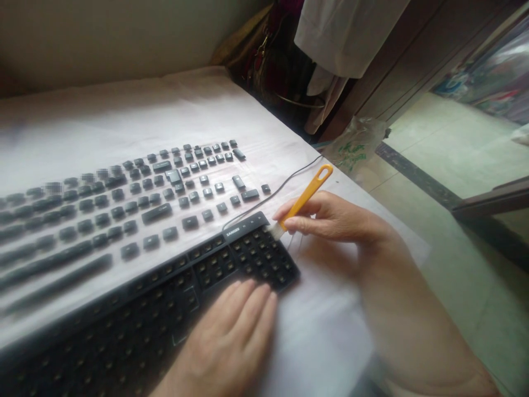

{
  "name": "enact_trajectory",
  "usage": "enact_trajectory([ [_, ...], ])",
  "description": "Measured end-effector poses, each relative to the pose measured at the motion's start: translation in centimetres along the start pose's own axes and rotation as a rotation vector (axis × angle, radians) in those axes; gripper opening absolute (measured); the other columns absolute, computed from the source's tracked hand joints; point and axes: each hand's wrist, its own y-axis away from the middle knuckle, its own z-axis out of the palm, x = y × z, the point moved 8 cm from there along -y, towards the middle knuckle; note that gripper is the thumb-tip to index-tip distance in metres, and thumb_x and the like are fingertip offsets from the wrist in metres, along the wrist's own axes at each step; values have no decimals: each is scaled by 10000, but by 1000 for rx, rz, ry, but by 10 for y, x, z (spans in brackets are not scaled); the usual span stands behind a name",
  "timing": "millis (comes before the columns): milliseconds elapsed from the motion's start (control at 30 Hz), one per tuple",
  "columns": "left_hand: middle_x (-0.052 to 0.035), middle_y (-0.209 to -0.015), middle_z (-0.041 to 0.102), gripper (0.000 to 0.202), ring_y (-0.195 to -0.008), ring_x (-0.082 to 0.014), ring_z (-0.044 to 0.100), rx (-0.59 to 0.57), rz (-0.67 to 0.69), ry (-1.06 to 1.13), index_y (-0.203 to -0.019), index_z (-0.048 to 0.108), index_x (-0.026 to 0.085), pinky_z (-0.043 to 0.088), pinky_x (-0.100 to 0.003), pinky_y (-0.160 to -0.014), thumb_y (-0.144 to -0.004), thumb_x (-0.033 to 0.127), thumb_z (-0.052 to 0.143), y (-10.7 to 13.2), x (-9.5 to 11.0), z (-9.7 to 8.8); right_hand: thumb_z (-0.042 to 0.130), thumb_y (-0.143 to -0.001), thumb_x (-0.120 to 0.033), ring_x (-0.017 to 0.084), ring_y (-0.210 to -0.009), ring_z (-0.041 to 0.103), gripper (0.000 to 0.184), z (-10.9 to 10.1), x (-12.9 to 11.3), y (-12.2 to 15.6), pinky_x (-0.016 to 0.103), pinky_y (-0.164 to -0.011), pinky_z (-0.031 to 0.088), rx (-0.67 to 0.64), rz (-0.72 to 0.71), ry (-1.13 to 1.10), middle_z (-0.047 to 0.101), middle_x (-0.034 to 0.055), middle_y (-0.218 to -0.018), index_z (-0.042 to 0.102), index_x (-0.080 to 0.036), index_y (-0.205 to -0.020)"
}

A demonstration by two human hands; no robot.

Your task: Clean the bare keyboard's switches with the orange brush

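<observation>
A black keyboard base [173, 286] with its keycaps removed lies diagonally on the white-covered table [136, 116]. My left hand [231, 336] rests flat on its near edge, fingers stretched out together. My right hand [330, 218] pinches an orange-handled brush [308, 193], whose pale bristles touch the keyboard's far right corner. Several loose black keycaps [136, 193] are laid out in rows on the cloth behind the keyboard.
The keyboard's thin cable [281, 187] runs across the cloth toward the table's right edge. Beyond that edge are hanging white cloth [347, 33], a dark bag [273, 55], a plastic bag on the floor [355, 149] and a dark doorway frame [487, 204].
</observation>
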Motion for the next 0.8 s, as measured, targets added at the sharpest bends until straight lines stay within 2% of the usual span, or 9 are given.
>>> enact_trajectory([
  [300,-12,-1239,745,378,-1177,-178,657,12,-12,1,-1268,670,148,406,-337,-1187,-1009,103,398,0,-1,1,604,-931,-349,174,-789,722,287,4,3,5,275,-753,596,-107,55,26,782,65,-893,765,-154,-1066],
  [800,-37,-1232,744,376,-1189,-186,648,1,-19,15,-1284,670,146,435,-338,-1171,-998,103,430,-1,-1,0,625,-946,-362,180,-798,730,279,10,0,15,260,-749,599,-224,72,-6,782,62,-869,774,-158,-1065],
])
